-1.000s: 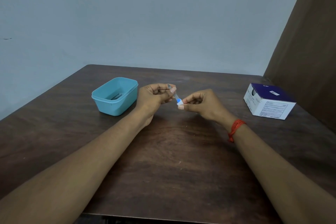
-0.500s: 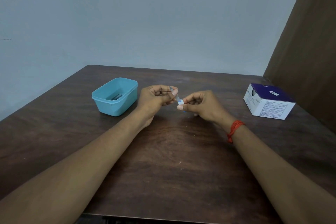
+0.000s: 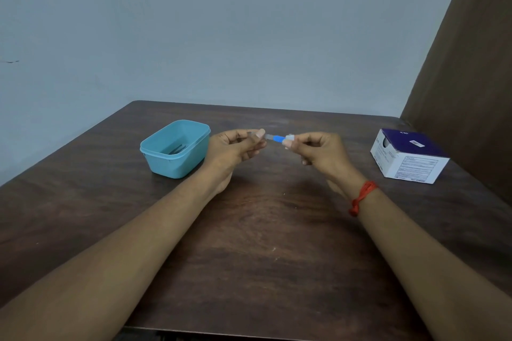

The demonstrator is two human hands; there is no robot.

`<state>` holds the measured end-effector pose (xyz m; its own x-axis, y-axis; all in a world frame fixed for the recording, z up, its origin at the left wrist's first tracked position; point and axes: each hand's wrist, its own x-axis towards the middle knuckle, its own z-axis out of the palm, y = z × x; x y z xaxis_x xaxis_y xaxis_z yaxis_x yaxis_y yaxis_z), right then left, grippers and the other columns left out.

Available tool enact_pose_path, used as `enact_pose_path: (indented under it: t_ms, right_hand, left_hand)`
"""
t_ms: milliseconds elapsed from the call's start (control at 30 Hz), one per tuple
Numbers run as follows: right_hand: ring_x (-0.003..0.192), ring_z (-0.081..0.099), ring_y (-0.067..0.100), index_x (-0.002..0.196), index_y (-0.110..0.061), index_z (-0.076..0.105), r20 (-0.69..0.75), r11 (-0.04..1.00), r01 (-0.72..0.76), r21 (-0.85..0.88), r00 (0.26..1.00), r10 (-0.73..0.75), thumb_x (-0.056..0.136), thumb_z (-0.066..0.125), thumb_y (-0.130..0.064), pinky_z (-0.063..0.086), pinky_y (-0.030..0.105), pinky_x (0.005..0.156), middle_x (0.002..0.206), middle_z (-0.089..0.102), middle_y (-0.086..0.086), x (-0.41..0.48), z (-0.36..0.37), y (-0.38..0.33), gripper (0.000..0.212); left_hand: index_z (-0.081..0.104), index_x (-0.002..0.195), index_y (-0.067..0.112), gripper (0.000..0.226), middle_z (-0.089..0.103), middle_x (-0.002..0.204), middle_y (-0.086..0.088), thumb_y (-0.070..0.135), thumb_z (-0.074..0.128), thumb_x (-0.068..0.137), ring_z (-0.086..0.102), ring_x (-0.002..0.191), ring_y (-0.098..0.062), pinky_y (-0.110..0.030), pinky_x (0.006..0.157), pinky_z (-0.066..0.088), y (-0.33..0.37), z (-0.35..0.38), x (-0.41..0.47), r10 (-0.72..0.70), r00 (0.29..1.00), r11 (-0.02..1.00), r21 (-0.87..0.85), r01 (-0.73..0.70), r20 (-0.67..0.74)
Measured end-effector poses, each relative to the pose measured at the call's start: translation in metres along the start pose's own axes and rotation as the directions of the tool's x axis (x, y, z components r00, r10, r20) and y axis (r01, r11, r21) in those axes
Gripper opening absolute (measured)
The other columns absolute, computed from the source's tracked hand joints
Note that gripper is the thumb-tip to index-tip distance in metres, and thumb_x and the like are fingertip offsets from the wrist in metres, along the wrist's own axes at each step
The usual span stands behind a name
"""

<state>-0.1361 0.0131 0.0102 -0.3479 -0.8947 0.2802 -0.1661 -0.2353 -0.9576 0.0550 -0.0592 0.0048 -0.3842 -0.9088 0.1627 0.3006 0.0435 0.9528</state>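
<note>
Thing in hand: a small slim plastic piece with a blue middle and clear-ish ends (image 3: 277, 138), held up over the far middle of the dark brown wooden table (image 3: 263, 230), lying roughly level, left to right.
Left hand (image 3: 235, 147): curled in, thumb and fingertips (image 3: 260, 133) pinching the clear left end, so that end is mostly buried in the grip.
Right hand (image 3: 318, 152): also curled, fingertips (image 3: 288, 143) pinching the pale right end; only the blue bit shows in the gap between the two hands.
Left side: a teal rectangular plastic tub (image 3: 177, 166) sits just beside the left hand, with a few thin dark items (image 3: 176, 148) in it, too small to make out tbh.
Right side: a white cardboard box with a purple top (image 3: 410, 158), well apart from the right hand.
Wrist: a red thread band (image 3: 361, 198) on the right one.
In the way: nothing between the hands and the tub or the box, just bare tabletop.
</note>
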Motion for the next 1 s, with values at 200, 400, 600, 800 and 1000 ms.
enact_pose_path:
  t_ms: [200,400,600,800,1000]
  right_hand:
    - [0.058,0.042,0.008,0.078,-0.016,0.081,-0.082,0.981,-0.056,0.188,0.994,0.073,0.074,0.087,-0.028,0.042,0.021,0.052,0.091,0.077,-0.003,0.003,-0.003,-0.004,0.014]
    - [0.058,0.043,0.009,0.08,-0.012,0.08,0.028,0.984,-0.139,0.112,0.99,0.137,0.075,0.086,-0.026,0.039,0.023,0.052,0.083,0.069,0.008,0.0,0.005,0.003,0.015]
    - [0.057,0.044,0.007,0.076,-0.015,0.08,-0.009,0.981,-0.149,0.126,0.988,0.151,0.075,0.086,-0.026,0.04,0.022,0.052,0.083,0.072,0.006,-0.001,0.008,0.002,0.012]
    - [0.054,0.043,0.005,0.087,-0.009,0.08,-0.072,0.971,-0.135,0.198,0.986,0.152,0.065,0.089,-0.038,0.041,0.021,0.05,0.076,0.072,-0.001,0.0,0.003,-0.001,0.037]
    - [0.058,0.044,0.009,0.077,-0.013,0.079,0.025,0.973,-0.218,0.075,0.976,0.217,0.071,0.089,-0.032,0.04,0.023,0.05,0.079,0.067,0.005,-0.002,0.005,-0.001,0.022]
  left_hand:
    - [0.081,0.083,0.015,0.003,0.078,0.079,-0.008,0.017,0.082,0.08,0.074,0.075,-0.012,-0.021,0.068,0.057,-0.006,0.005,-0.006,-0.02,0.989,0.97,0.242,-0.017,0.146]
    - [0.078,0.087,0.01,0.005,0.075,0.073,-0.006,0.007,0.079,0.083,0.069,0.069,-0.013,-0.022,0.071,0.058,-0.006,0.006,-0.007,0.035,0.993,0.95,0.306,-0.068,0.113]
    - [0.078,0.089,0.009,0.007,0.074,0.071,-0.003,0.012,0.08,0.083,0.067,0.067,-0.011,-0.024,0.072,0.058,-0.008,0.008,-0.005,0.05,0.991,0.937,0.338,-0.089,0.123]
    - [0.079,0.087,0.013,0.006,0.075,0.071,-0.002,0.013,0.081,0.081,0.068,0.069,-0.011,-0.024,0.071,0.058,-0.009,0.006,-0.004,0.037,0.992,0.928,0.365,-0.081,0.124]
    - [0.08,0.086,0.016,0.007,0.075,0.071,-0.002,0.014,0.082,0.08,0.069,0.07,-0.012,-0.025,0.072,0.058,-0.01,0.004,-0.003,0.04,0.992,0.921,0.38,-0.084,0.123]
